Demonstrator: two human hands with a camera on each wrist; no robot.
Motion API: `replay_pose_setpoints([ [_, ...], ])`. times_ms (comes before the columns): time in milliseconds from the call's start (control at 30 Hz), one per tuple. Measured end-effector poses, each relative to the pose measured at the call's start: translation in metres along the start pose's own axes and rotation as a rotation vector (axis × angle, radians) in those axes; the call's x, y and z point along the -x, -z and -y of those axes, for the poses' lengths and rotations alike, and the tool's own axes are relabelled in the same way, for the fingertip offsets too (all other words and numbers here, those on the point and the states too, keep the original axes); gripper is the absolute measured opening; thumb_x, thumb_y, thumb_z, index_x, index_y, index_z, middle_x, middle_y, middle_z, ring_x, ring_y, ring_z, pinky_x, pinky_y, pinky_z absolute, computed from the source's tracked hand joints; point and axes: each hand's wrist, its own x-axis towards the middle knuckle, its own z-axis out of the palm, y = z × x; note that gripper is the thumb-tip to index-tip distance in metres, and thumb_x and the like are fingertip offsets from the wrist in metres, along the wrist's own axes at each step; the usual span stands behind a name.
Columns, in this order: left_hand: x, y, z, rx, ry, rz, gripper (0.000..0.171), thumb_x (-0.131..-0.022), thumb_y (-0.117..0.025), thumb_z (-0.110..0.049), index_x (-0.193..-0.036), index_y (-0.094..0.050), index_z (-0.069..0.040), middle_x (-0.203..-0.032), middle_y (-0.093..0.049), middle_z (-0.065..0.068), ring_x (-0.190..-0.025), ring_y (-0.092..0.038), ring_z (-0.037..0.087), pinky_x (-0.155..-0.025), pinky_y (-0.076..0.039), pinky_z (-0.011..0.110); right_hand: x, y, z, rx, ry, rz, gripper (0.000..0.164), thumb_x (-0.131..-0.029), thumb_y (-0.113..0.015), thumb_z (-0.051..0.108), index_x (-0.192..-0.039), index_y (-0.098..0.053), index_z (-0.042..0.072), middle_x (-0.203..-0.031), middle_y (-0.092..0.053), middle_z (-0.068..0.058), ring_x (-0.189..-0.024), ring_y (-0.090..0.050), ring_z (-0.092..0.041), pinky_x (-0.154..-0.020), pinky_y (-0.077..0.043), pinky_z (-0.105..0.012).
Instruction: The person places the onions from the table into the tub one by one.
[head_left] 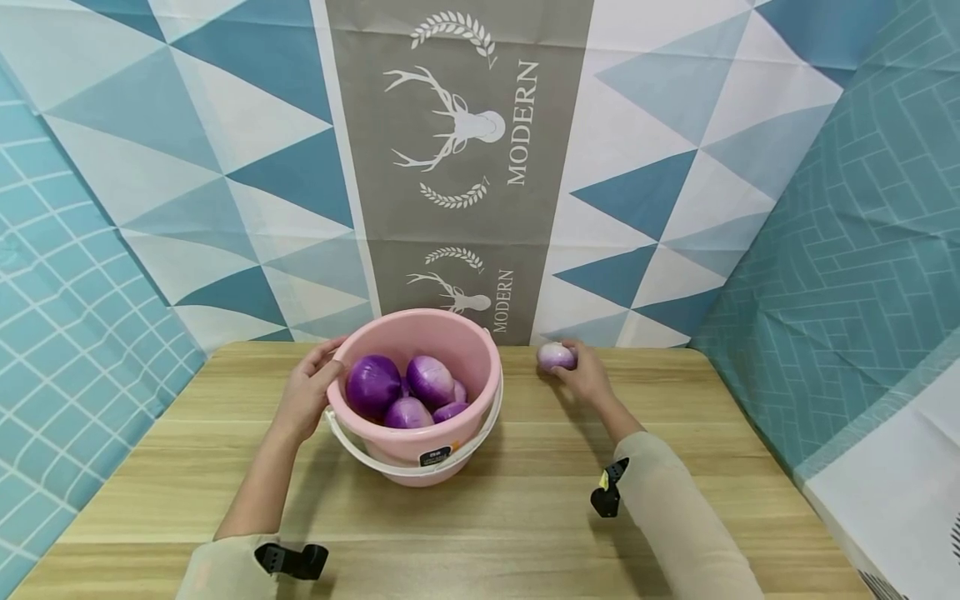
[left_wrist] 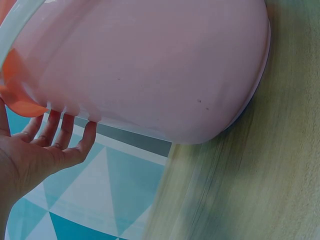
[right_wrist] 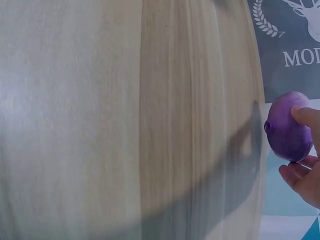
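A pink bucket [head_left: 415, 454] with a white handle [head_left: 367, 461] stands on the table, left of the middle. Several purple onions [head_left: 372, 385] lie inside it. My left hand [head_left: 307, 392] grips the bucket's left side, thumb at the rim. In the left wrist view its fingers [left_wrist: 65, 131] touch the bucket's outer wall; the thumb is mostly cut off there. Towards the table's back edge, right of the bucket, my right hand [head_left: 587, 379] holds one purple-and-white onion [head_left: 555, 357]. The right wrist view shows the thumb on that onion [right_wrist: 287, 127] and fingers below it.
The wooden table [head_left: 555, 533] reaches back to a wall covering [head_left: 450, 283] with triangles and deer-head prints. Blue tile-patterned sheets [head_left: 67, 275] flank both sides. White fabric [head_left: 892, 467] lies at the right edge. Black camera mounts [head_left: 292, 560] sit on both sleeves.
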Motion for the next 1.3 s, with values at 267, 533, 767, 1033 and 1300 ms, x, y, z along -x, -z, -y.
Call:
replay_pose_setpoints([
  [267, 0.0, 0.0, 0.0, 0.006, -0.011, 0.003, 0.047, -0.094, -0.044, -0.009, -0.137, -0.033, 0.005, -0.098, -0.057, -0.011, -0.081, -0.059, 0.0, -0.066, -0.053, 0.017, 0.001, 0.012, -0.001, -0.002, 0.008, 0.004, 0.052, -0.084, -0.067, 0.014, -0.128, -0.046, -0.005, -0.129, -0.049, -0.03, -0.122, -0.046, -0.043, -0.103, -0.037, -0.054],
  [533, 0.0, 0.0, 0.0, -0.003, -0.004, 0.001, 0.047, -0.094, -0.044, -0.01, -0.137, -0.034, 0.005, -0.099, -0.057, -0.011, -0.081, -0.058, 0.0, -0.066, -0.053, 0.017, 0.005, 0.024, 0.0, -0.013, 0.019, -0.018, 0.053, -0.084, -0.068, 0.013, -0.128, -0.047, -0.006, -0.129, -0.048, -0.031, -0.122, -0.044, -0.044, -0.104, -0.035, -0.054],
  [767, 0.0, 0.0, -0.001, -0.001, -0.001, 0.006, 0.048, -0.094, -0.044, -0.01, -0.138, -0.032, 0.005, -0.1, -0.056, -0.011, -0.082, -0.058, 0.0, -0.066, -0.053, 0.017, 0.009, 0.033, -0.004, -0.005, 0.039, -0.03, 0.053, -0.083, -0.069, 0.014, -0.127, -0.048, -0.008, -0.127, -0.049, -0.031, -0.12, -0.045, -0.044, -0.102, -0.037, -0.055],
  [1033, 0.0, 0.0, -0.002, 0.005, 0.003, 0.007, 0.047, -0.094, -0.044, -0.01, -0.138, -0.034, 0.004, -0.097, -0.056, -0.01, -0.078, -0.058, 0.001, -0.064, -0.053, 0.017, 0.012, 0.045, -0.003, 0.01, 0.065, -0.048, 0.053, -0.082, -0.07, 0.013, -0.125, -0.048, -0.008, -0.125, -0.05, -0.032, -0.117, -0.047, -0.045, -0.099, -0.04, -0.055],
  [1300, 0.001, 0.0, -0.002, 0.003, 0.006, 0.006, 0.046, -0.095, -0.045, -0.011, -0.137, -0.035, 0.003, -0.097, -0.057, -0.01, -0.079, -0.058, 0.0, -0.064, -0.053, 0.017, 0.017, 0.053, 0.001, 0.055, 0.065, -0.04, 0.052, -0.082, -0.07, 0.014, -0.126, -0.049, -0.006, -0.118, -0.052, -0.029, -0.098, -0.05, -0.035, -0.08, -0.045, -0.043],
])
